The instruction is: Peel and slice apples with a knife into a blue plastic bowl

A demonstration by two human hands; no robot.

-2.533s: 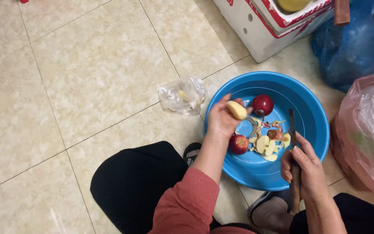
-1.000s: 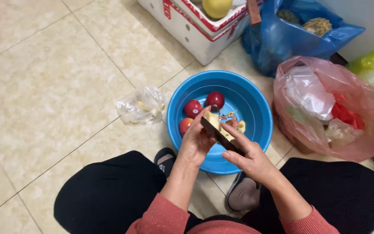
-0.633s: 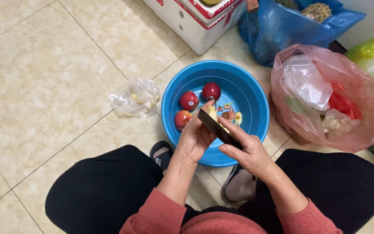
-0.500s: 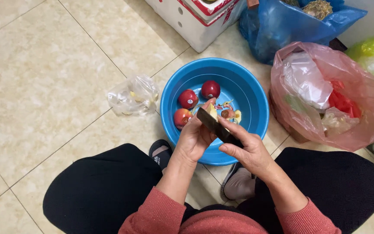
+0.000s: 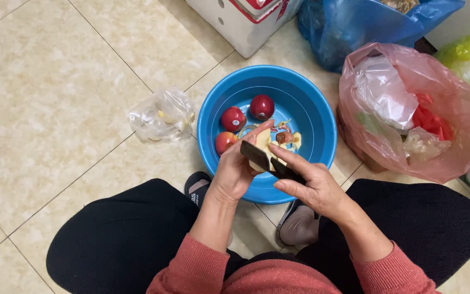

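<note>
Left hand: my left hand (image 5: 234, 175) grips a peeled apple (image 5: 264, 142) over the blue basin (image 5: 322, 117).
Right hand: my right hand (image 5: 314, 185) clasps the knife (image 5: 265, 160), blade against the apple.

Coral-red knit sleeves (image 5: 202, 267), black trousers (image 5: 115, 234), grey socks (image 5: 299, 226), dark open-toed slippers (image 5: 197, 182)

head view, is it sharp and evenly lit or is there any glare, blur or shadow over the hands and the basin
Head view: even, soft indoor light and sharp focus on the left hand, the right hand and the knife; no motion blur; faint sheen on the blue basin rim and the floor tiles; only soft shadow under the clear plastic bag; the pink bag is cut off at the right edge.
</note>
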